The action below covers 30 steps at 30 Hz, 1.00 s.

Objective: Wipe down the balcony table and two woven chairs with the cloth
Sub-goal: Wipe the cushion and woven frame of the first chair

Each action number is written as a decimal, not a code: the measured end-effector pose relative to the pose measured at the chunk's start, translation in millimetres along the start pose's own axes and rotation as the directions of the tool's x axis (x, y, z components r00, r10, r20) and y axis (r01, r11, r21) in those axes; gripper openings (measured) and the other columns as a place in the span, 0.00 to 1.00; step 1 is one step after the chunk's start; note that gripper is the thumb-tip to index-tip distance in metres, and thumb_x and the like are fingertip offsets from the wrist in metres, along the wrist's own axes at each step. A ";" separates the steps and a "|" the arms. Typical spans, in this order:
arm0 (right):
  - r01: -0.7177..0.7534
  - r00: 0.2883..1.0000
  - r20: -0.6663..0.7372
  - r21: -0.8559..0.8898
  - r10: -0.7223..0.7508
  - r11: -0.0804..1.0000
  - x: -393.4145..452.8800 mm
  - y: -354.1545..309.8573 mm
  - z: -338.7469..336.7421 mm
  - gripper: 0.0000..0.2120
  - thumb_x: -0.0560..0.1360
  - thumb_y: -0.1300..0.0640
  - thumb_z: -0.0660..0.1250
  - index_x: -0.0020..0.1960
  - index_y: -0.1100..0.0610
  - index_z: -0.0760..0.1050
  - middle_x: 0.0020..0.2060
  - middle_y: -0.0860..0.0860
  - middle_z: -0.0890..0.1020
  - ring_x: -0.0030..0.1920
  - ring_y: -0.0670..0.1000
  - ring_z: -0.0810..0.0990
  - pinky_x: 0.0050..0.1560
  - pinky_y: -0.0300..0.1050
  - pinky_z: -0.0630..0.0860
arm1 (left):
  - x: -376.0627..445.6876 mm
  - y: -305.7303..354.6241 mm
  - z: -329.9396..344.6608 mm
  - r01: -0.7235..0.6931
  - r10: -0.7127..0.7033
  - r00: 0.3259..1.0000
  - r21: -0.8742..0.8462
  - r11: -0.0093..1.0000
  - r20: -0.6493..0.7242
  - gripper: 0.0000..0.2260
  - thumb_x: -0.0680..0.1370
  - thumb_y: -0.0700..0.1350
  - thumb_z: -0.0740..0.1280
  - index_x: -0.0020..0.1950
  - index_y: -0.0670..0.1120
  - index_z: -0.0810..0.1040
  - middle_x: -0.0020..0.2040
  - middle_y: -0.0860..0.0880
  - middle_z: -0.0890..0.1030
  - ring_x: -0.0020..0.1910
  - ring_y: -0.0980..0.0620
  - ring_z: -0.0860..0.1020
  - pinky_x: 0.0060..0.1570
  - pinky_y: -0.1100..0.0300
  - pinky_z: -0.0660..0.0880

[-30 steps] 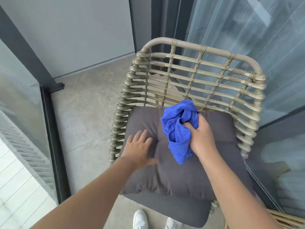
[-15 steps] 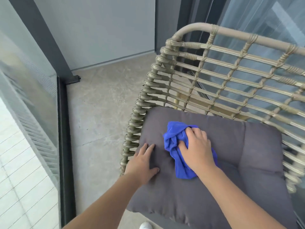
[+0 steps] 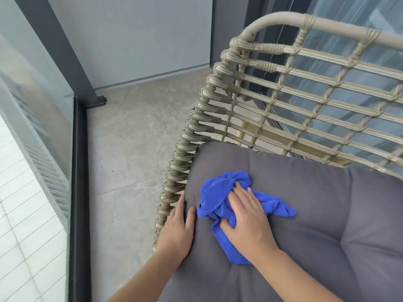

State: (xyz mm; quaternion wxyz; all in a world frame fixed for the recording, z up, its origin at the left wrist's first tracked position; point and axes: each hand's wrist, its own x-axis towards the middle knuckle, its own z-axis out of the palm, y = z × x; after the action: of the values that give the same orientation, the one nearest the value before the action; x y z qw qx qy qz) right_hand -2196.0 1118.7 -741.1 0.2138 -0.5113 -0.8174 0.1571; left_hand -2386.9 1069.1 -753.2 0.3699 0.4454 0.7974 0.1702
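A beige woven chair fills the right of the head view, with a dark grey seat cushion on it. A bright blue cloth lies bunched on the cushion near its left side. My right hand lies flat on the cloth, fingers straight, pressing it down onto the cushion. My left hand rests with straight fingers on the cushion's left edge, right beside the chair's woven side. The table and the second chair are out of view.
Beige floor tiles stretch to the left of the chair. A glass balustrade with a dark frame runs along the far left. A grey wall stands behind, and a glass door with curtains is behind the chair's back.
My right hand came down with the cloth from the air onto the cushion and opened flat on it, sliding left. My left hand moved to the cushion's left edge. The view moved closer.
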 end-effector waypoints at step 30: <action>-0.123 0.981 0.118 -0.221 0.152 0.968 110.7 31.5 -14.8 0.27 0.75 0.57 0.72 0.72 0.53 0.70 0.68 0.52 0.74 0.75 0.60 0.67 0.71 0.60 0.68 | 7.6 -8.3 18.0 -0.296 0.351 0.923 0.290 0.910 -0.160 0.24 0.84 0.45 0.55 0.82 0.57 0.61 0.81 0.50 0.63 0.75 0.44 0.68 0.65 0.47 0.73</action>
State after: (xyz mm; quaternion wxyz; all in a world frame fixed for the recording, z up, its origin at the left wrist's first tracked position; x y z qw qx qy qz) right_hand -2207.0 1232.6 -722.4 0.0910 -0.5751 -0.8045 0.1175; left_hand -2380.9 1069.9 -773.6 0.1890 0.5960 0.7619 0.1691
